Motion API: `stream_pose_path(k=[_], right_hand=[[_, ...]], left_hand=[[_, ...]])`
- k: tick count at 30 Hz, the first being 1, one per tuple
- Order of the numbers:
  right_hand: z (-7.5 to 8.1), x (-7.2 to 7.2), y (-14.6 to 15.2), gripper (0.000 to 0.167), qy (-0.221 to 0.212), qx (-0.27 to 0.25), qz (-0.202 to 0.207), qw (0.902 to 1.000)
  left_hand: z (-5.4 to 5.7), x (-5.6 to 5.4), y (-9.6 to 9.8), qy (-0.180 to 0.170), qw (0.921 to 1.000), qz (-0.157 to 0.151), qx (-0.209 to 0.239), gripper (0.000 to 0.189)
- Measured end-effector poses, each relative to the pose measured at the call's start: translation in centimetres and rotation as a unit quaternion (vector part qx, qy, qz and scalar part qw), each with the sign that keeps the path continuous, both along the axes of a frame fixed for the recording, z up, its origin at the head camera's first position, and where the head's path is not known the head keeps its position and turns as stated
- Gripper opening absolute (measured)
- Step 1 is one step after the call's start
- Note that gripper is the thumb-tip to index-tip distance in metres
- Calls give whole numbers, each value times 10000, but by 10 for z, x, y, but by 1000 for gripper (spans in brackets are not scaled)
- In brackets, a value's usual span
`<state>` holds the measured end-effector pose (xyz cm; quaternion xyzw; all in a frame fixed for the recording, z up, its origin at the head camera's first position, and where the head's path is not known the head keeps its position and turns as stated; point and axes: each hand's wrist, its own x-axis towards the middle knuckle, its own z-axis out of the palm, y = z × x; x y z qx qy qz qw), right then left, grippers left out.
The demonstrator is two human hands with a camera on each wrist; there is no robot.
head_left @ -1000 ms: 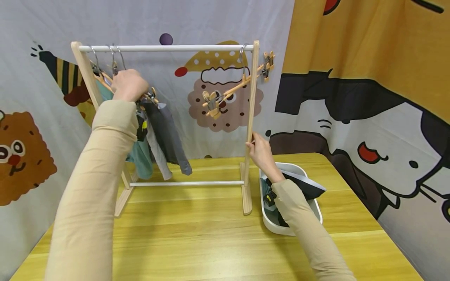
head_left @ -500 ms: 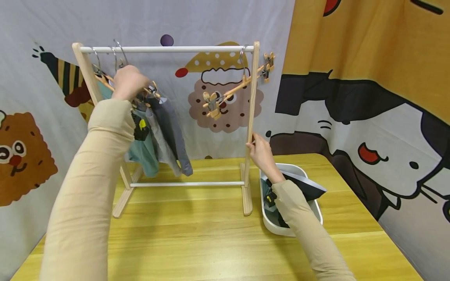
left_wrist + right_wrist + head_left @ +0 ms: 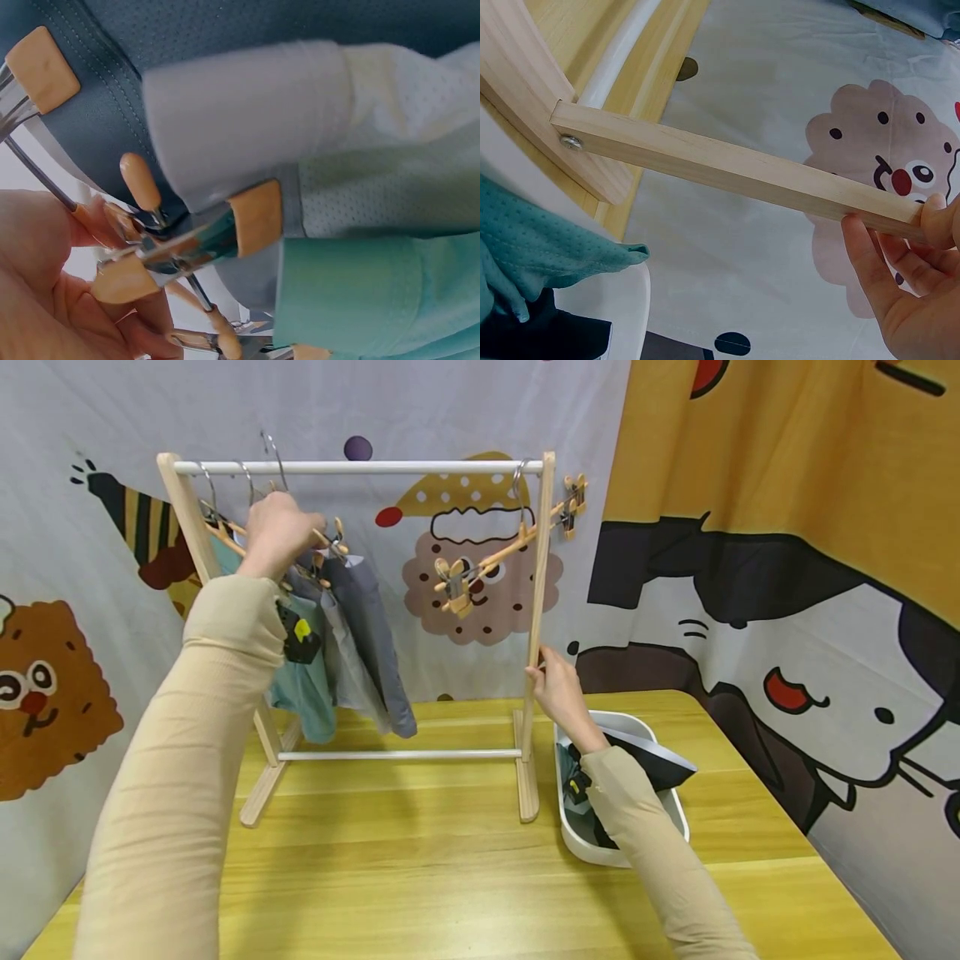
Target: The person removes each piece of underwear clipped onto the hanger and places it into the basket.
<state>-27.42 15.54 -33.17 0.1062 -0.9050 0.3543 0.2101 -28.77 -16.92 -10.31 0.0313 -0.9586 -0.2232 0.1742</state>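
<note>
Hanger (image 3: 281,462) is gripped by the left hand (image 3: 281,529), arm (image 3: 168,760) outstretched.

Bright, soft shadows, tabletop (image 3: 450,885) glare — left-wrist blur

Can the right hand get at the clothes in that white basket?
Probably yes: the basket is open on top, beneath the forearm, and a dark garment pokes past its rim. The right hand holds the rack's post, and would first need to let go.

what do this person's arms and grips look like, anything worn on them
The left sleeve and right sleeve are long, plain beige and creased, with no markings visible. The left grip and right grip are bare, no gloves.
</note>
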Motion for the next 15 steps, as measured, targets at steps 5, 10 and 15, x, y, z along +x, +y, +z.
stream_pose_path(k=[5, 10, 15], right_hand=[[0, 0, 0, 32, -8, -23, 15, 10000], [1, 0, 0, 32, -28, -14, 19, 10000], [1, 0, 0, 32, -55, 11, 4, 10000]], left_hand=[[4, 6, 7, -50, 9998, 3, 171, 21], [6, 12, 16, 3, 9999, -63, 117, 30], [4, 23, 25, 148, 9996, -243, 59, 40]])
